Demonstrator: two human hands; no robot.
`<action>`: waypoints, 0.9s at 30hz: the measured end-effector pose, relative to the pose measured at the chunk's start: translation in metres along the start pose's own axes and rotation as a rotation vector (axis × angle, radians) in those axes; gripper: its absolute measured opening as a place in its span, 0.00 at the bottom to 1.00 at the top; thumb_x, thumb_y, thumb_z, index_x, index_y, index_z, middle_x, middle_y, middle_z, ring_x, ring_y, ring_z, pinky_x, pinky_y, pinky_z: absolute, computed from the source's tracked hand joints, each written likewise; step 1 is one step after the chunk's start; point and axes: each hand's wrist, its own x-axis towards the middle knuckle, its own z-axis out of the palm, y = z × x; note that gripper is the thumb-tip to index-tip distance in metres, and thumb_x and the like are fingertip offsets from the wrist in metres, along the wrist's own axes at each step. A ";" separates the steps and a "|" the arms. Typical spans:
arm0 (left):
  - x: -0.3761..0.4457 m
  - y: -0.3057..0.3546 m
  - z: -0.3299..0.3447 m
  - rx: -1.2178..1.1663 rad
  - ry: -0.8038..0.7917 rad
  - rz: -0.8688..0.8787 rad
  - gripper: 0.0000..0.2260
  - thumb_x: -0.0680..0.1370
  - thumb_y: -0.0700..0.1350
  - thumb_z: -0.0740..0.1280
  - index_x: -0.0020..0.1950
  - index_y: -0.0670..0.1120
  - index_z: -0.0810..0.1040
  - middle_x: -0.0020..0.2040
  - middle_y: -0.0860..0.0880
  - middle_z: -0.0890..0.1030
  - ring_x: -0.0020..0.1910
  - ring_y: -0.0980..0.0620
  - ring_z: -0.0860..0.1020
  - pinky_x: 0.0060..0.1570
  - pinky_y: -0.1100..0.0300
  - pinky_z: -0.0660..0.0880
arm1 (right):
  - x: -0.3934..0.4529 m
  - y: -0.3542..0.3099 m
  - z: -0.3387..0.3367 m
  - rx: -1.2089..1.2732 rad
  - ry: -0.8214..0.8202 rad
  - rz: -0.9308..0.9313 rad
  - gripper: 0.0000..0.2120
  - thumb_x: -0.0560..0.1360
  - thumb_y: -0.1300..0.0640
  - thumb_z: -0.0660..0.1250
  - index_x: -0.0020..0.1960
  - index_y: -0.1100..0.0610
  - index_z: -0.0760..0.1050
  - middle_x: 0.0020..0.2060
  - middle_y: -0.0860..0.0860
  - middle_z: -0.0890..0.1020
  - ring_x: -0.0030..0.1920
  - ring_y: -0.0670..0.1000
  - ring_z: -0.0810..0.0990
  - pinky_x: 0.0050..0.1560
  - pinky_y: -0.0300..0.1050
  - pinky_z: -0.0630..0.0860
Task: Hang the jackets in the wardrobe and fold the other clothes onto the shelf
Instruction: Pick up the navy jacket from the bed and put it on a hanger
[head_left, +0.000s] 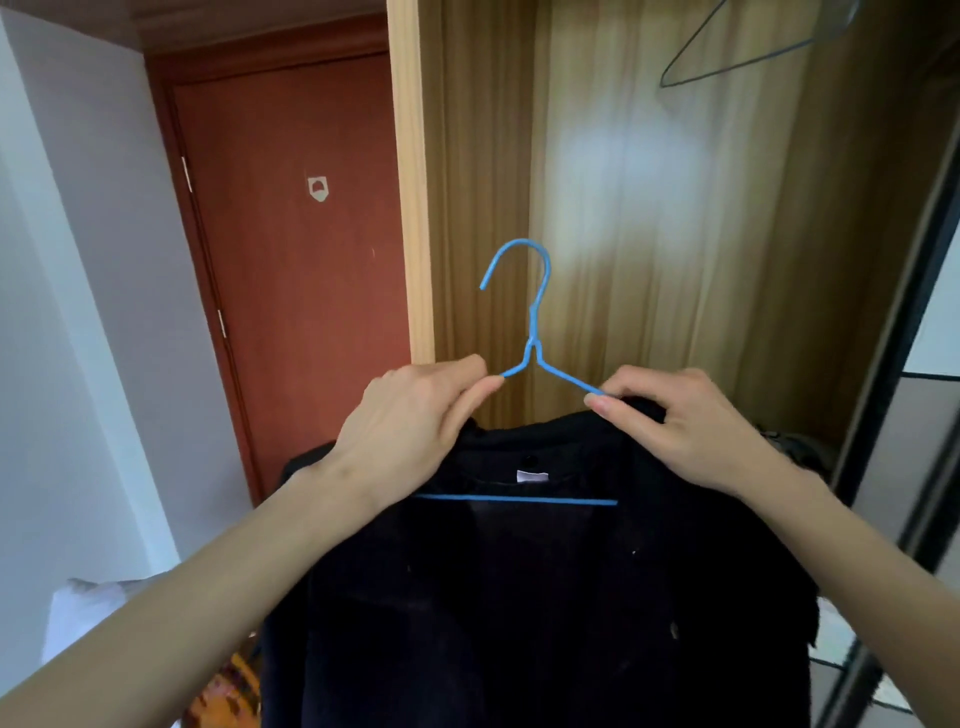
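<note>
A black jacket (530, 597) hangs on a blue wire hanger (532, 312), held up in front of the open wardrobe (649, 208). The hanger's hook points up and its bottom bar shows across the jacket's open collar. My left hand (410, 421) pinches the jacket's left shoulder at the hanger's left arm. My right hand (675, 421) pinches the jacket's right shoulder over the hanger's right arm. The hook is free, well below the top of the wardrobe.
An empty dark wire hanger (737, 52) hangs at the top right inside the wardrobe. A red-brown door (296, 260) stands to the left. A dark sliding wardrobe door (904, 415) runs along the right. Orange patterned fabric (228, 691) lies at the lower left.
</note>
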 end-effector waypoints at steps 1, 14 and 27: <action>0.012 0.004 0.007 -0.010 0.003 0.011 0.17 0.87 0.57 0.55 0.42 0.50 0.66 0.31 0.52 0.69 0.30 0.47 0.68 0.31 0.53 0.68 | 0.001 0.006 -0.011 -0.037 0.012 0.006 0.17 0.80 0.36 0.61 0.45 0.46 0.80 0.31 0.46 0.76 0.30 0.50 0.71 0.33 0.41 0.65; 0.177 0.031 0.078 -0.025 0.162 0.115 0.16 0.87 0.52 0.58 0.42 0.46 0.69 0.35 0.52 0.72 0.37 0.45 0.71 0.40 0.47 0.71 | 0.047 0.064 -0.136 -0.372 0.152 0.071 0.17 0.81 0.35 0.60 0.47 0.46 0.77 0.28 0.49 0.77 0.29 0.51 0.75 0.35 0.56 0.76; 0.331 0.018 0.067 0.067 0.099 0.000 0.16 0.87 0.54 0.57 0.50 0.46 0.78 0.46 0.49 0.75 0.49 0.43 0.76 0.49 0.47 0.75 | 0.156 0.083 -0.191 -0.593 0.259 0.211 0.13 0.82 0.46 0.66 0.46 0.52 0.83 0.38 0.52 0.81 0.43 0.57 0.75 0.39 0.48 0.68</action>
